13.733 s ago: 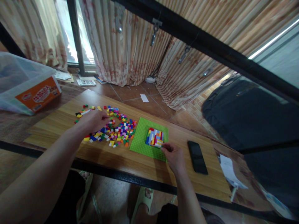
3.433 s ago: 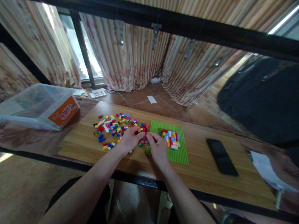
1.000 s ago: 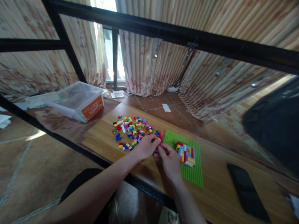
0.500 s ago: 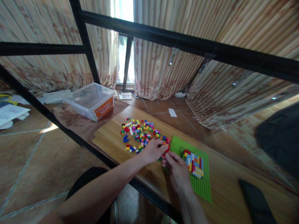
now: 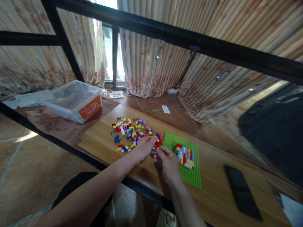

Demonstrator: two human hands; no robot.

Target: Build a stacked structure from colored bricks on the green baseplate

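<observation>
My left hand [image 5: 143,146] and my right hand [image 5: 167,160] meet over the wooden table [image 5: 213,192], fingertips pinched together on small bricks [image 5: 157,144], one of them red, at the right edge of a pile of loose coloured bricks [image 5: 129,132]. Just right of my hands lies a green baseplate [image 5: 189,176] carrying a block of stacked multicoloured bricks [image 5: 185,156]. Both hands have curled fingers; the exact piece each one grips is too small to tell apart.
A black phone [image 5: 242,192] lies flat on the table to the right. A clear plastic bin with an orange label [image 5: 75,104] sits at the far left. Black metal bars [image 5: 180,34] cross overhead, with curtains behind. A dark bag [image 5: 274,126] fills the right side.
My hands stay joined at the pile's right edge, working the small bricks. The view has swung, so the table sits a little further left and lower than half a second ago.
</observation>
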